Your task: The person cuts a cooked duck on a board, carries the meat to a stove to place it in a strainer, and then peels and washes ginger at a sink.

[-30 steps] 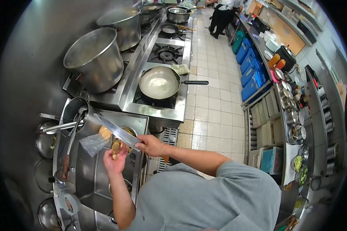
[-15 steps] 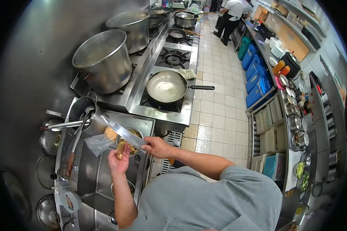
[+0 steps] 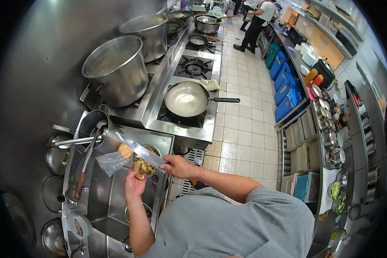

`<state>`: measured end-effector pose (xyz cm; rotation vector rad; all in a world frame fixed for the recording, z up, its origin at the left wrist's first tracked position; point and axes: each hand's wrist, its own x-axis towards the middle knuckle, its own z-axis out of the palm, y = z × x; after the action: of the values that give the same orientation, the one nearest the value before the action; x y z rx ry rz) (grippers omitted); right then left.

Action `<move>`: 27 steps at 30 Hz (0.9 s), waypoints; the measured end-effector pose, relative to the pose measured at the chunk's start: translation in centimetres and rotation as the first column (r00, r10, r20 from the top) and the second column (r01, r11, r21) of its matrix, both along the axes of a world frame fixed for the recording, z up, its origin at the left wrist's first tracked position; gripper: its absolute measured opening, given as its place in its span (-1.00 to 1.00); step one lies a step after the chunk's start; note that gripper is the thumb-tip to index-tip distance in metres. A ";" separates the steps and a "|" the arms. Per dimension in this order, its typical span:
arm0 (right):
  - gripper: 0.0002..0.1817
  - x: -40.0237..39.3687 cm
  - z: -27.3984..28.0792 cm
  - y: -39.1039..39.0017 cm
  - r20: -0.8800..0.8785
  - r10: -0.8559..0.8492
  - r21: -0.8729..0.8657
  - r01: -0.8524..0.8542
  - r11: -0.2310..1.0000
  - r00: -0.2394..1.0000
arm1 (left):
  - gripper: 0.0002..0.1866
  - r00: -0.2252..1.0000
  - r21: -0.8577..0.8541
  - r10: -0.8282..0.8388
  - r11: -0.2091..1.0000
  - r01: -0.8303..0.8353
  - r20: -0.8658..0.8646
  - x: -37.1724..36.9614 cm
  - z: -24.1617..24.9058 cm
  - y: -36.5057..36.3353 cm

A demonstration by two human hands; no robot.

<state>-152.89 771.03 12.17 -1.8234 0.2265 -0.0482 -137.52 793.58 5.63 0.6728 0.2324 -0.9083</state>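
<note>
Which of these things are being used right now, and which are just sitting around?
In use:
- long blade, in the right hand
- yellowish food piece, in the left hand
- bowl of food pieces, beneath the blade

Apparently just there:
- frying pan
- large tall pot
- blue bins

shirt [image 3: 236, 219]: plain grey; bins [image 3: 284, 86]: blue, one green; towel [image 3: 210, 84]: off-white; pan handle [image 3: 226, 99]: black

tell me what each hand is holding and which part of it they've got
Right hand: a large knife, by its handle end. Left hand: a yellowish-brown food piece, by its lower part.
</note>
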 end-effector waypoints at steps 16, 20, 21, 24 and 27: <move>-0.77 0.2 -0.2 0.1 -0.023 -0.005 0.009 0.006 1.000 1.000 | -0.53 0.965 0.096 -0.087 0.993 0.065 0.248 -0.4 1.2 -0.5; -0.75 0.6 -1.1 0.2 -0.025 0.023 -0.025 -0.024 0.999 0.999 | -0.53 0.962 0.064 -0.009 0.998 -0.009 0.271 -0.5 1.2 -0.3; -0.75 0.7 -1.0 0.3 -0.042 0.033 0.016 -0.033 0.999 0.999 | -0.60 0.972 0.070 0.017 0.997 -0.034 0.233 -0.6 2.4 -0.6; -0.76 0.9 -0.4 0.7 -0.049 0.040 0.042 -0.038 0.998 0.998 | -0.65 0.996 -0.035 0.081 0.996 -0.079 0.050 0.1 1.7 0.3; -0.73 1.2 0.8 1.3 -0.099 0.008 0.160 0.008 0.987 0.995 | -0.66 0.990 -0.191 0.141 0.972 -0.138 0.004 0.0 2.2 0.3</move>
<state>-151.73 772.29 12.95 -1.6674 0.2931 0.0597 -137.49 793.91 7.82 0.4803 0.1720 -0.7783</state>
